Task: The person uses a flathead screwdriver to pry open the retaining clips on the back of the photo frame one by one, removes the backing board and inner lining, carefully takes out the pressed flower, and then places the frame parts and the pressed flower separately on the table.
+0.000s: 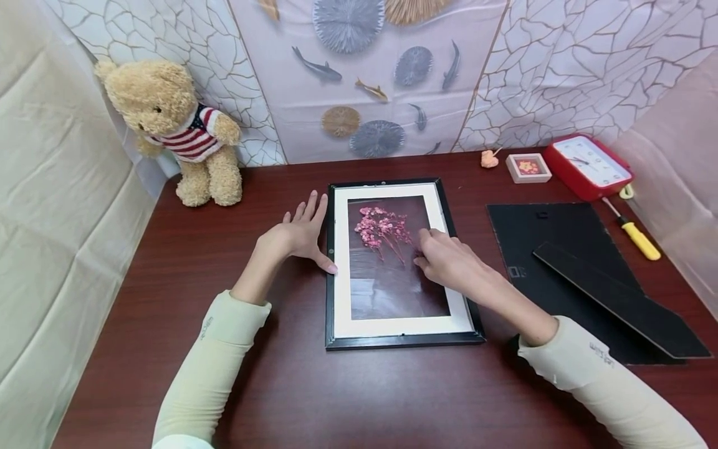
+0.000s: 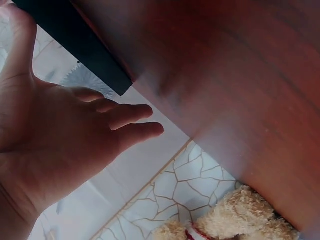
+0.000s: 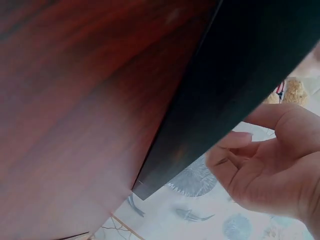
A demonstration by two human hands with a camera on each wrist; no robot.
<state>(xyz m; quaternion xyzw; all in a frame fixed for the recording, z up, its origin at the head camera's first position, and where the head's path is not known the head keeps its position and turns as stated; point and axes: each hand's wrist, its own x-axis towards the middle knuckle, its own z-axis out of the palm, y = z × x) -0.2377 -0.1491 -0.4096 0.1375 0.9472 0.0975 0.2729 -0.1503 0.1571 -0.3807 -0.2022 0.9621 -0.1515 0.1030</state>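
A black picture frame (image 1: 405,340) with a white mat border (image 1: 342,262) lies on the table. Inside it, a pink dried flower sprig (image 1: 381,229) shows on a dark, glossy area. My left hand (image 1: 297,234) is spread at the frame's left side, thumb tip over the edge. In the left wrist view, the left hand's fingers (image 2: 132,116) extend past the frame's corner. My right hand (image 1: 451,259) reaches over the right border, its fingertips close to the sprig. The right wrist view shows its fingers (image 3: 227,162) bent; whether they pinch anything I cannot tell.
At right lie a black backing board (image 1: 544,227) and a dark stand piece (image 1: 611,293), with a yellow-handled screwdriver (image 1: 639,240) beyond. A red clock (image 1: 589,165), a small framed box (image 1: 528,168) and a peach-coloured trinket (image 1: 490,158) line the back. A teddy bear (image 1: 168,125) sits back left.
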